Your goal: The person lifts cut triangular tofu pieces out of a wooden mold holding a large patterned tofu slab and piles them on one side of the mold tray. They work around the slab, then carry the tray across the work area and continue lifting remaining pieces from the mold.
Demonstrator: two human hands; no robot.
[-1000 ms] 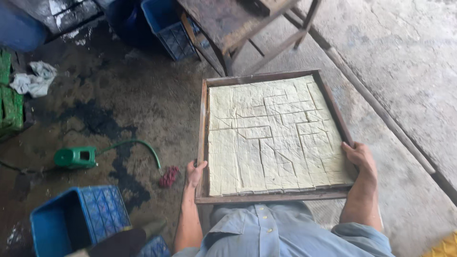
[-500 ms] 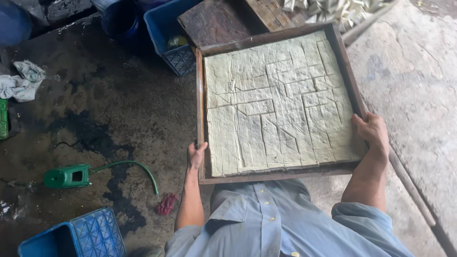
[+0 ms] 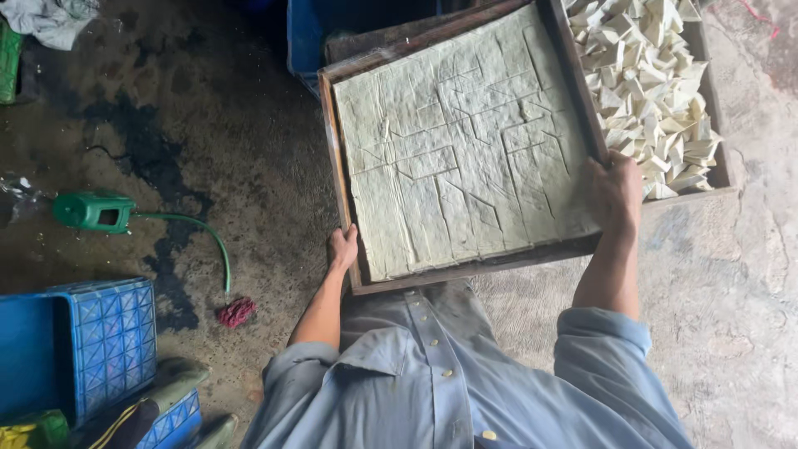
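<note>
wooden tray [image 3: 337, 158] (far edge cut off), gripped by both hands [image 3: 342, 249]

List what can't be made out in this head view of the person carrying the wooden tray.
- Underside of the wooden tray: hidden by the tray itself.
- Fingertips of the left hand and right hand: curled out of sight under the frame.
- Second tray of cut pieces: partly covered by the carried tray, top cut off by the picture's edge.
- Blue crate: its left part and contents cut off at the edge.
- Person's feet: hidden by the shirt.
</note>
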